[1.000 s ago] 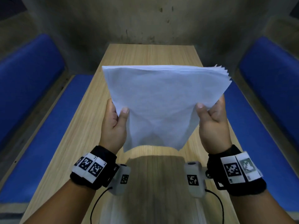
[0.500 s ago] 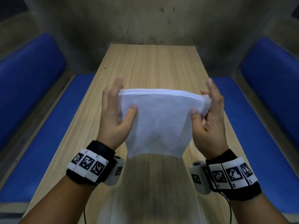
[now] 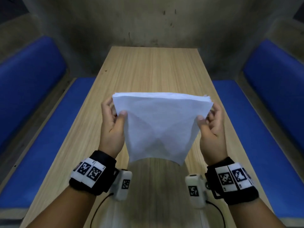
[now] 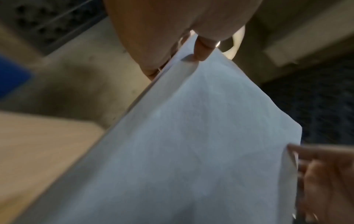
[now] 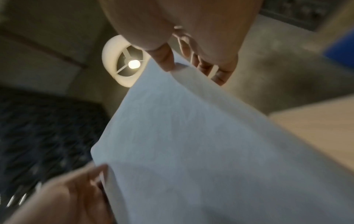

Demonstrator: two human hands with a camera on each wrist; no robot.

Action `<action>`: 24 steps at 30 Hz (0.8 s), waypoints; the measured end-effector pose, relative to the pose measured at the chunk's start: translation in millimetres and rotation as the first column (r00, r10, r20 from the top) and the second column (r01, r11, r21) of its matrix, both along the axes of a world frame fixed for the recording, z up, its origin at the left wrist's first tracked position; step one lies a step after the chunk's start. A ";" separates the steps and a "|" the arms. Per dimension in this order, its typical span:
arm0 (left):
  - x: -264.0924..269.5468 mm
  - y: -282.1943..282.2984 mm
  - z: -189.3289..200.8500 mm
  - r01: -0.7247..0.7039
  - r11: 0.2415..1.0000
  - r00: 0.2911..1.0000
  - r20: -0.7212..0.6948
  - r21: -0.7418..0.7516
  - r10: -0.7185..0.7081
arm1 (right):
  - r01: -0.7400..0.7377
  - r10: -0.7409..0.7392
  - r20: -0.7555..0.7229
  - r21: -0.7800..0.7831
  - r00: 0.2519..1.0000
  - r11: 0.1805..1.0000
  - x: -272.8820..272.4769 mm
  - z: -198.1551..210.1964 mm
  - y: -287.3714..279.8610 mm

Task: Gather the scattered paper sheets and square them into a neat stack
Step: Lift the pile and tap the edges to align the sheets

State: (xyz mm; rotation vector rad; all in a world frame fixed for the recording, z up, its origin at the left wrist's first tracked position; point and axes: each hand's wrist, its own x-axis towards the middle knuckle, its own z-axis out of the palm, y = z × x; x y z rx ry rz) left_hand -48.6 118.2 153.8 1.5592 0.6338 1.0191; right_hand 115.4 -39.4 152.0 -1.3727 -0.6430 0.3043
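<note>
A stack of white paper sheets [image 3: 158,125] stands on edge over the wooden table [image 3: 153,71], its lower edge bowed near the tabletop. My left hand [image 3: 113,122] pinches its left side, thumb in front and fingers behind. My right hand [image 3: 210,124] pinches the right side the same way. The sheets' top edges lie close together, slightly fanned at the right corner. In the left wrist view the paper stack [image 4: 201,151] fills the frame with my thumb on its edge. The right wrist view shows the paper stack [image 5: 201,151] under my thumb.
Blue cushioned benches [image 3: 41,129] [image 3: 256,129] run along both sides of the narrow table. A grey concrete wall [image 3: 148,22] closes the far end. A lit ceiling lamp [image 5: 132,63] shows in the right wrist view.
The stack dropped from a raised, fanned position down towards the table, then rose a little. Both hands shifted from loose fingers alongside the edges to pinching the sides.
</note>
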 end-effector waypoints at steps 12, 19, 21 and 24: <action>1.9 -10.5 -30.7 -0.022 0.996 1.000 -0.010 -0.091 0.022 | -0.047 0.054 -0.118 0.067 0.992 0.997 -13.7 -27.9 10.4; 1.1 -11.2 -51.3 -0.031 0.989 0.994 -0.105 -0.147 0.016 | -0.016 0.011 -0.126 -0.032 0.992 0.999 -17.3 -46.7 11.8; 0.5 -10.1 -53.1 -0.025 0.989 0.997 -0.078 -0.145 0.014 | -0.025 0.022 -0.122 -0.022 0.992 0.999 -16.4 -46.9 9.3; -1.5 -14.4 -66.8 -0.022 0.989 0.994 -0.113 -0.148 0.005 | -0.048 0.038 -0.141 -0.066 0.989 0.997 -18.5 -57.2 7.5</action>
